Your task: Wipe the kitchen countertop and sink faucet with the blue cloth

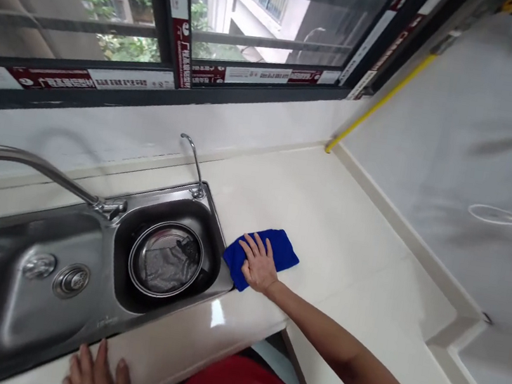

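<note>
A blue cloth (283, 250) lies on the pale countertop, its left corner at the edge of the steel sink. My right hand (260, 266) rests on top of it, palm down, fingers spread and pressing it flat. Near the front edge of the counter, just below the sink, my left hand (96, 377) lies with its fingers apart and nothing in them; its lower part is cut off by the frame. In the right-hand sink bowl sits a round metal pan (162, 268) with a crumpled, shiny grey thing inside that I cannot make out.
The double sink (52, 315) has a large curved faucet (34, 162) and a small thin tap (196, 160). A window (280, 29) with taped frames runs behind. A yellow pipe (379, 108) stands in the corner, and cables (497, 215) hang on the right wall.
</note>
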A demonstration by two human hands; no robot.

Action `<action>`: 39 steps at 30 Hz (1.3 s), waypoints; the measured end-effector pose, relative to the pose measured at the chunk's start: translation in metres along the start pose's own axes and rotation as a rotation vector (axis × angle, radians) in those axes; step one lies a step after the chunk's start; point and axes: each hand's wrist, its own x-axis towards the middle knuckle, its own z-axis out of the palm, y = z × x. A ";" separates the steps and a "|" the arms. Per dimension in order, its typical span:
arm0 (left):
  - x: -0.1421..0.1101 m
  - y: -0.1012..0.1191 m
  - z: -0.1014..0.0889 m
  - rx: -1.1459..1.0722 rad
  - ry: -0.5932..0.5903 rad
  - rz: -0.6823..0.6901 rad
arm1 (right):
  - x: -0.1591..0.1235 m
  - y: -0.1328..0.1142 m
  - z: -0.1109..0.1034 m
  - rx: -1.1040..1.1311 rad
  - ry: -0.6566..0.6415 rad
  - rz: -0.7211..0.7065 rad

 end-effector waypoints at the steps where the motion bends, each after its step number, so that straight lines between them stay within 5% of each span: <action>1: 0.001 0.004 -0.001 0.010 0.019 -0.034 | 0.010 -0.001 0.000 0.000 -0.004 -0.030; 9: 0.008 0.005 -0.006 0.025 -0.016 -0.320 | 0.083 0.004 0.003 0.031 0.029 -0.182; 18: 0.007 0.008 0.000 0.098 0.009 -0.364 | 0.184 0.020 0.011 0.058 0.070 -0.277; 31: 0.001 -0.005 0.002 0.145 0.014 -0.321 | 0.307 0.022 0.031 0.065 0.215 -0.047; 39: 0.007 0.003 -0.002 0.150 0.011 -0.357 | 0.331 0.012 0.038 0.110 0.302 0.067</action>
